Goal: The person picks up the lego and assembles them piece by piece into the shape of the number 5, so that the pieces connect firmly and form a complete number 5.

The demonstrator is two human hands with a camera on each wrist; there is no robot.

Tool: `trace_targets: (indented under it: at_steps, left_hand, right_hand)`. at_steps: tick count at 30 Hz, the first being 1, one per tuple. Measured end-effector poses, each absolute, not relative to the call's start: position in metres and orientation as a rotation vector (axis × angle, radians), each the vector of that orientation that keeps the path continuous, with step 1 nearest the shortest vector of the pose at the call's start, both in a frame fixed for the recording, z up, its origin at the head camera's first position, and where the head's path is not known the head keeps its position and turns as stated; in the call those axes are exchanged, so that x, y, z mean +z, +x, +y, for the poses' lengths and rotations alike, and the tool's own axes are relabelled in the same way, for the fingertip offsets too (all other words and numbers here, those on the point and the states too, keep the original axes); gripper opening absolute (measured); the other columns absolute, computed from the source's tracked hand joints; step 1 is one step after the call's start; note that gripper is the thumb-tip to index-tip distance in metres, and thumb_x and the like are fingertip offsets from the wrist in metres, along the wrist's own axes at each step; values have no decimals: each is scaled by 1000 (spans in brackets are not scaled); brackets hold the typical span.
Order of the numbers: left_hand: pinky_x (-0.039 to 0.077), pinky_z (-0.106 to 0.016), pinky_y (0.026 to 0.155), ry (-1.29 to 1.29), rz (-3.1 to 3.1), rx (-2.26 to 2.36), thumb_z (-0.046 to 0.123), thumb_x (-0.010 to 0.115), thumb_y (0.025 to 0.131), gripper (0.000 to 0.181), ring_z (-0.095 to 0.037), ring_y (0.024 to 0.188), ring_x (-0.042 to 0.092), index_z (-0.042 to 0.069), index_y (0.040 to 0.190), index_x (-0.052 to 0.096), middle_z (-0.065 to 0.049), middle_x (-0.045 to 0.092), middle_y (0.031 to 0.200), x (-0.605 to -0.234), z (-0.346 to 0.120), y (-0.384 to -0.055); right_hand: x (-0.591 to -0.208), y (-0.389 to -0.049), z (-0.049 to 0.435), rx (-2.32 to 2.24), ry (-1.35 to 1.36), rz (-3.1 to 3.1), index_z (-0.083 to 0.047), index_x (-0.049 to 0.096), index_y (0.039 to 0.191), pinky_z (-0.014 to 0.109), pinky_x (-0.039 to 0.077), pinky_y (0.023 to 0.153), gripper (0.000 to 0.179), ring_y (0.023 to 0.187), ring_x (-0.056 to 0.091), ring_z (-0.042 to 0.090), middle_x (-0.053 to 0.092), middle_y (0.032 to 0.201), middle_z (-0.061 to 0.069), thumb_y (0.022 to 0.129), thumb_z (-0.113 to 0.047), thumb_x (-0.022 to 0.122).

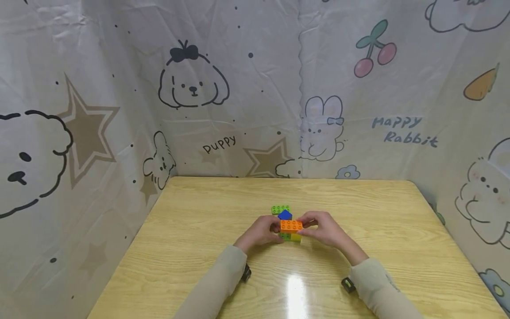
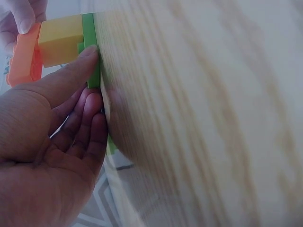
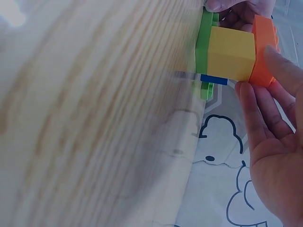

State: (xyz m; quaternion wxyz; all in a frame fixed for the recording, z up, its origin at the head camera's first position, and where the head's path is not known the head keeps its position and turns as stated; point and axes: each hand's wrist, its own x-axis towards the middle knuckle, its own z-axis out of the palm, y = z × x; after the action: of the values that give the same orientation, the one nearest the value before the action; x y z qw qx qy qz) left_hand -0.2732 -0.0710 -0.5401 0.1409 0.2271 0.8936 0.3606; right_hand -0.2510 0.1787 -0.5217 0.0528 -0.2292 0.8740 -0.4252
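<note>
A flat green building brick [image 2: 93,66] lies on the table, its near end pinched between the thumb and fingers of my left hand [image 1: 263,230]. On its other end sits a yellow block [image 3: 231,53]. An orange brick [image 1: 291,226] with studs lies across the top of the yellow block. My right hand [image 1: 322,228] grips the orange brick from the right, thumb above and fingers below its edge. Behind this stack are a pointed blue piece [image 1: 284,215] and another green brick [image 1: 280,208], both partly hidden in the head view.
The wooden table [image 1: 199,204] reaches back to a printed cloth curtain [image 1: 247,97], which also hangs along both sides. Small black wrist devices show beside the sleeves, such as the right one [image 1: 348,285]. Glare lies on the table's near part.
</note>
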Motion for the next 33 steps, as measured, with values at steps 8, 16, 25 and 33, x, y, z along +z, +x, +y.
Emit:
trace_targets:
  at_steps: [8, 16, 25, 33]
  left_hand:
    - [48, -23, 74, 663, 2592, 1039, 10, 89, 81, 25, -10, 79, 54, 11, 97, 70, 2, 63, 88, -537, -70, -273]
    - [48, -23, 73, 657, 2584, 1058, 9, 90, 80, 25, -10, 78, 53, 11, 94, 68, 1, 64, 88, -538, -69, -273]
    - [49, -23, 73, 681, 2590, 1065, 10, 90, 80, 26, -10, 78, 54, 11, 92, 67, 2, 63, 87, -542, -70, -276]
    - [48, -23, 74, 639, 2580, 1039, 12, 90, 81, 25, -9, 79, 53, 14, 95, 69, 4, 62, 87, -544, -72, -277]
  right_hand:
    - [-521, -254, 179, -1288, -750, 2672, -8, 76, 112, 43, 62, 90, 25, 96, 71, 18, 75, 107, 5, 89, -17, 83]
    - [-522, -254, 180, -1333, -756, 2626, -6, 76, 111, 40, 62, 89, 26, 98, 70, 22, 73, 106, 6, 88, -13, 84]
    - [-521, -256, 180, -1320, -800, 2626, -9, 75, 107, 41, 62, 89, 22, 99, 69, 22, 71, 104, 5, 87, -11, 83]
    - [-520, -254, 176, -1263, -826, 2656, -9, 75, 106, 39, 62, 87, 20, 97, 68, 20, 71, 103, 3, 88, -11, 83]
